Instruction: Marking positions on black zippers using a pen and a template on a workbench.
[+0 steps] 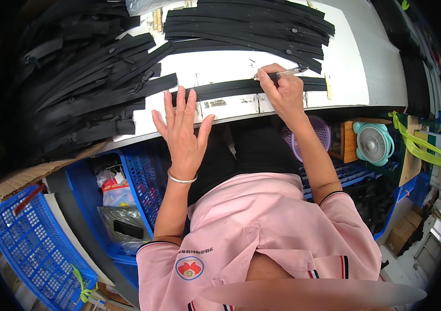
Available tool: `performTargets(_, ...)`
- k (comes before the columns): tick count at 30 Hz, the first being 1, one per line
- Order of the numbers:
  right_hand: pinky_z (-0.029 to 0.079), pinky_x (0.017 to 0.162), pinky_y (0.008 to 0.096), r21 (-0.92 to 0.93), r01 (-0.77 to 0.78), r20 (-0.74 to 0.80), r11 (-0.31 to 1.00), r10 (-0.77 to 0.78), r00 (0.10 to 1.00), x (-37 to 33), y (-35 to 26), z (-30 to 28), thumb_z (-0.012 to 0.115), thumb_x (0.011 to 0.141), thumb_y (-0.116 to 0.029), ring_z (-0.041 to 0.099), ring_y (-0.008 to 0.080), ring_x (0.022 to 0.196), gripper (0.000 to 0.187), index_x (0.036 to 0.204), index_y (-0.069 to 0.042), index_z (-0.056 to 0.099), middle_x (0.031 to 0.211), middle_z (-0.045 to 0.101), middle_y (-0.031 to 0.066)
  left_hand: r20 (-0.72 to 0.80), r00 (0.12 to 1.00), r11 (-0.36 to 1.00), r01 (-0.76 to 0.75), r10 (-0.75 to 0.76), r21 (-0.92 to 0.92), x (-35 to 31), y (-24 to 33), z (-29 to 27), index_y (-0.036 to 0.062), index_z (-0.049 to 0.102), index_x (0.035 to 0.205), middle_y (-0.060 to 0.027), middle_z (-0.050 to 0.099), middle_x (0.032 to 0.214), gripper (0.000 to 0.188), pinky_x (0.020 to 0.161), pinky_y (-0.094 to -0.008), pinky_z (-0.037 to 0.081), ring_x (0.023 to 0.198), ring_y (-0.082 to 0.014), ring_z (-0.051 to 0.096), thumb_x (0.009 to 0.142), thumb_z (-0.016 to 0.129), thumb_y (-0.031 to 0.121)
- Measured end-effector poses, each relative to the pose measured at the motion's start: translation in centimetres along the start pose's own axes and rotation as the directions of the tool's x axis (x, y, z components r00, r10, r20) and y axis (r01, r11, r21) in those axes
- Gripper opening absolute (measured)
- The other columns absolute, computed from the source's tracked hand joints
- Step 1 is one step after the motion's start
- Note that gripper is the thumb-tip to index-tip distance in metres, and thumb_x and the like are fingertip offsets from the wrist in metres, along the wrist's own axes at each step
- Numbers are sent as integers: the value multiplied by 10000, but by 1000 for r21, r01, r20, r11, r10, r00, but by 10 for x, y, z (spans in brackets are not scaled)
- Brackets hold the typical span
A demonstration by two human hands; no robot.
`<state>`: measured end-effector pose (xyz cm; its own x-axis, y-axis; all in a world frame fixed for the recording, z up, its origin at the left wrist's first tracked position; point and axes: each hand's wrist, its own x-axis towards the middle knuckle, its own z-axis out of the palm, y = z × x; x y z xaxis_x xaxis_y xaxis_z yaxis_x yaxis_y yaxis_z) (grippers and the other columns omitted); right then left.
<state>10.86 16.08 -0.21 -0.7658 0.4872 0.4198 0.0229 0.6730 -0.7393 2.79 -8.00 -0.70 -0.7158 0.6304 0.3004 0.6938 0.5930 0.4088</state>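
Note:
A black zipper strip (225,89) lies across the white board (220,61) at the table's near edge. My left hand (183,132) rests flat with fingers spread, its fingertips at the strip's left end. My right hand (284,92) grips a pen (294,71) with a clear barrel and dark parts, its tip near the strip's upper edge. Small marks and wooden pieces show on the board, one wooden piece (328,86) beside the strip's right end. Beyond it lies a stack of black zipper strips (241,26).
A big heap of black zipper strips (91,88) covers the table's left side. Below stand blue plastic baskets (29,249), one holding bags and a dark phone (128,229). To the right are a purple basket (320,136) and a small turquoise fan (374,142).

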Motion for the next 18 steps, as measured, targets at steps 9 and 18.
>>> performTargets(9, 462, 502, 308, -161, 234, -1, 959, -237, 972, 0, 3, 1, 705, 904, 6, 634, 189, 627, 22, 896, -8, 719, 880, 711, 45, -163, 982, 896, -158, 97, -415, 43, 59, 40, 47, 751, 1070, -88, 694, 1121, 224, 965, -419, 445, 1046, -291, 624, 849, 781, 66)
performTargets(18, 441, 524, 288, 246, -36, 47, 969, 25, 999, -4, 1, -5, 695, 929, -70, 596, 122, 557, 160, 816, 43, 696, 744, 705, 81, -227, 971, 920, -150, 69, -361, 50, 62, 50, 62, 750, 921, -31, 681, 985, 127, 862, -381, 434, 942, -237, 619, 806, 801, 46)
